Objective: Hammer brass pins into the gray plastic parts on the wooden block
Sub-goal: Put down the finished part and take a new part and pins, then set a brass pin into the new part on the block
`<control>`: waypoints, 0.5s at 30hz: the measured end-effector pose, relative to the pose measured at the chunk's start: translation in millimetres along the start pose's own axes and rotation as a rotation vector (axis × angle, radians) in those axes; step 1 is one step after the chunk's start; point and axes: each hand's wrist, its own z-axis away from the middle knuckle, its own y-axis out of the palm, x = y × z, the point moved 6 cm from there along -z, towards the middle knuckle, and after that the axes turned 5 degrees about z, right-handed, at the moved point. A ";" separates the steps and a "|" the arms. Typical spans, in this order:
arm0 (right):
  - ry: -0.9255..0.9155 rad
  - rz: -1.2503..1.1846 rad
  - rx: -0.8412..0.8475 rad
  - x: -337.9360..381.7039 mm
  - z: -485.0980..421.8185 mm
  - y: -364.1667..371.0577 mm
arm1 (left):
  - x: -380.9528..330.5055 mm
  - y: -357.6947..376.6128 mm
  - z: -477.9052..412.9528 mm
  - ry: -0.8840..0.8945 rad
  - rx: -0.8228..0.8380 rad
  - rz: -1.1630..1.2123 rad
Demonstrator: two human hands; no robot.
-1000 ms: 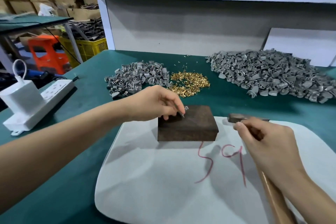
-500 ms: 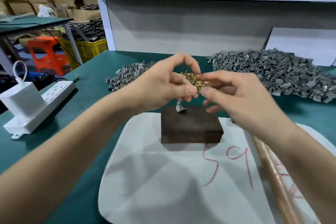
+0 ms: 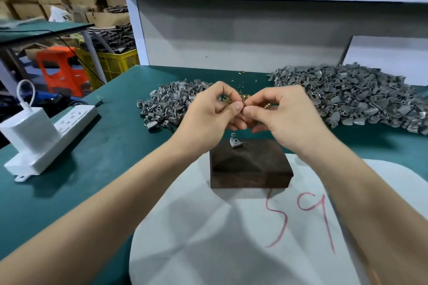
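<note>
Left hand [image 3: 208,120]: fingers curled, thumb and forefinger pinched; tips meet those of the right hand.
Right hand [image 3: 287,120]: same pose, mirrored; thumb and forefinger pinched towards the left.
Held item: cannot tell. A speck of brass colour shows where the fingertips meet, but it is too small to separate from the pile behind.
Brass pins [image 3: 231,99]: loose pile just behind the hands, mostly hidden by them; a few strays lie farther back.
Gray part [image 3: 235,141]: single piece standing on the wooden block [image 3: 250,166], directly below the fingertips and not touched.
Block position: below and just in front of both hands, between the wrists, on the white pad [image 3: 196,238].
Writing: "59" in red marker on the pad, under the right forearm side; no other text is readable.
Left gray pile [image 3: 166,104]: beyond the left hand.
Right gray pile [image 3: 352,99]: beyond the right hand, cut off at the frame edge.
Power strip [image 3: 69,127]: well left of the left arm, with a white adapter [image 3: 30,127] plugged in.
</note>
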 end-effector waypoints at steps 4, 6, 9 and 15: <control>-0.025 0.178 0.029 -10.9 -7.1 7.6 | 2.2 -7.8 0.3 0.165 -0.015 -0.310; -0.014 0.260 0.101 -17.7 -11.5 10.7 | 0.7 -10.6 2.1 0.307 -0.023 -0.544; -0.028 0.371 0.206 -21.9 -15.1 15.2 | 15.2 -10.5 9.3 0.262 0.036 -0.636; -0.020 0.353 0.403 -32.4 -11.7 27.8 | 55.7 -9.8 34.4 -0.113 0.036 -0.291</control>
